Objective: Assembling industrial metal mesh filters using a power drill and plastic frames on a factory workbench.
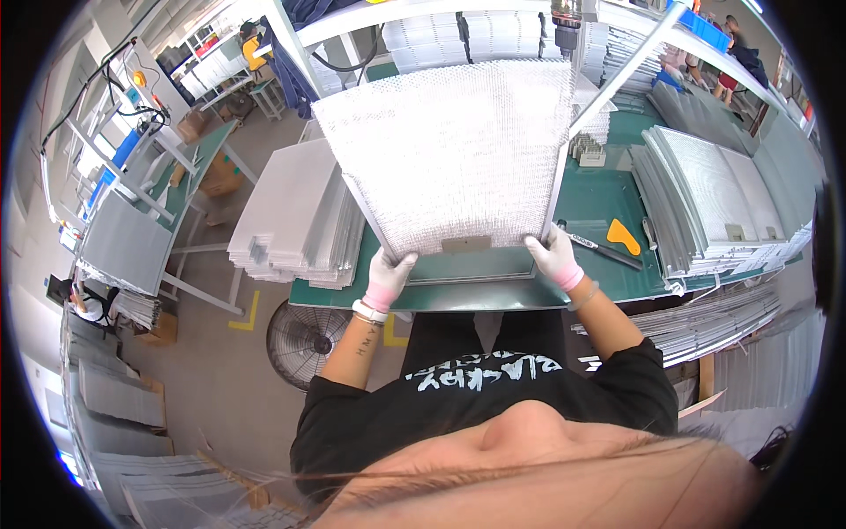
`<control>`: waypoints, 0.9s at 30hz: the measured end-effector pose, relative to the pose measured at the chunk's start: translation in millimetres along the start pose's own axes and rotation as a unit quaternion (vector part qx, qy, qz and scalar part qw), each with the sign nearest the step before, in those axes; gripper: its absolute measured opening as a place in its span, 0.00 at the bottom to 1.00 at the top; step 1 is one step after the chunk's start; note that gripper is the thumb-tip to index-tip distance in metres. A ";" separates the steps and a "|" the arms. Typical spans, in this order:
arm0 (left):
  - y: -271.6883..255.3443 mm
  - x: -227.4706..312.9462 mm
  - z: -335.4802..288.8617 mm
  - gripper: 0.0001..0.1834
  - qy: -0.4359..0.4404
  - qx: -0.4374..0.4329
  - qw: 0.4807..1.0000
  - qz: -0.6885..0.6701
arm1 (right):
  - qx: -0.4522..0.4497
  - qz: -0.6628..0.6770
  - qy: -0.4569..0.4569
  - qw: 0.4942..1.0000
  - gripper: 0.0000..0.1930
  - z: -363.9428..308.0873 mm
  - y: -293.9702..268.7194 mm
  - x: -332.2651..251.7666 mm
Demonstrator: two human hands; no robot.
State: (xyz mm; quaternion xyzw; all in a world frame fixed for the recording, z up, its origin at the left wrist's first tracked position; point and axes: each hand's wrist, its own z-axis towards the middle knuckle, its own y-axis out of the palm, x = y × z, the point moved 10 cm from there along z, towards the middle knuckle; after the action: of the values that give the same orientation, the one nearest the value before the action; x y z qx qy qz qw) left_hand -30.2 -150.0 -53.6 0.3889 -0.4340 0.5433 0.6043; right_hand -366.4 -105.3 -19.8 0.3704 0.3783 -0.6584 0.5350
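Note:
A silvery metal mesh filter panel (449,159) with a thin frame is held up over the green worktable (617,207), its far end raised. My left hand (388,278), in a white and pink glove, grips the panel's near left corner. At the near right corner my right hand (555,259), gloved alike, is closed on the frame. A small greyish tab (467,244) sits midway along the near edge. Beneath, a flat panel (467,267) lies partly hidden on the table. Close to my right hand are a black-handled tool (606,249) and a yellow-orange scraper (624,236).
Stacks of panels stand on the left (291,207) and right (718,194). Small metal blocks (589,150) sit behind the scraper. A power tool (566,31) hangs by the overhead shelf frame (379,19). A floor fan (308,342) stands below left. Other people work farther back.

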 end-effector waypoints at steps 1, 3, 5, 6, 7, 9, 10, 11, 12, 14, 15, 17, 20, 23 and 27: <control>2.1 -5.9 -0.4 0.21 -0.026 -0.045 0.999 -0.001 | -0.041 -0.013 0.019 0.999 0.19 1.9 -3.9 1.8; -0.9 46.7 14.7 0.32 0.045 -0.110 0.990 0.079 | -0.069 0.049 -0.039 0.996 0.24 16.8 -4.2 -50.5; 10.2 132.2 28.7 0.40 0.104 -0.096 0.984 -0.110 | -0.030 0.135 -0.051 0.989 0.24 42.2 -12.8 -104.8; 6.6 153.2 35.5 0.33 0.115 -0.081 0.977 -0.161 | 0.000 0.117 -0.063 0.991 0.20 51.7 -17.0 -125.5; -5.9 150.3 48.0 0.20 0.112 -0.025 0.980 -0.164 | 0.009 0.116 -0.044 0.992 0.17 57.7 -15.0 -131.5; -12.4 154.9 61.7 0.06 0.136 0.036 0.985 -0.103 | 0.063 0.070 -0.072 0.993 0.15 61.1 -20.7 -127.6; -12.5 151.7 61.5 0.05 0.153 0.078 0.980 -0.105 | 0.119 0.126 -0.102 0.980 0.14 57.4 -17.5 -133.2; -7.4 150.6 58.7 0.05 0.146 0.080 0.981 -0.103 | 0.118 0.126 -0.093 0.981 0.14 55.2 -13.1 -135.0; -5.2 157.5 54.1 0.06 0.159 0.091 0.975 -0.127 | 0.136 0.093 -0.099 0.981 0.09 50.0 -14.5 -143.0; -10.2 156.3 45.4 0.08 0.170 0.103 0.969 -0.149 | 0.153 0.060 -0.102 0.981 0.05 43.8 -23.2 -140.0; -15.0 149.5 42.4 0.09 0.181 0.084 0.970 -0.138 | 0.123 0.051 -0.077 0.988 0.04 48.0 -27.2 -123.7; -13.7 146.6 36.9 0.09 0.188 0.065 0.972 -0.126 | 0.126 0.031 -0.032 0.991 0.16 46.3 -28.7 -103.6; -10.1 150.2 32.9 0.09 0.174 0.078 0.976 -0.105 | 0.155 0.036 -0.069 0.985 0.16 32.1 -30.1 -116.3; -9.2 156.1 27.2 0.07 0.234 0.052 0.969 -0.053 | 0.135 0.095 -0.063 0.984 0.04 32.0 -25.0 -118.7; -14.1 124.3 29.2 0.04 0.134 0.072 0.987 -0.048 | 0.044 0.049 -0.038 0.997 0.13 31.0 -13.4 -96.3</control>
State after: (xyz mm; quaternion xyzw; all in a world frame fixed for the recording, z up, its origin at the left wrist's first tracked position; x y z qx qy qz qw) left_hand -15.1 -139.4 73.5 0.3752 -0.2894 0.5912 0.6526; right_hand -367.4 -90.3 81.2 0.3863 0.3093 -0.6613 0.5637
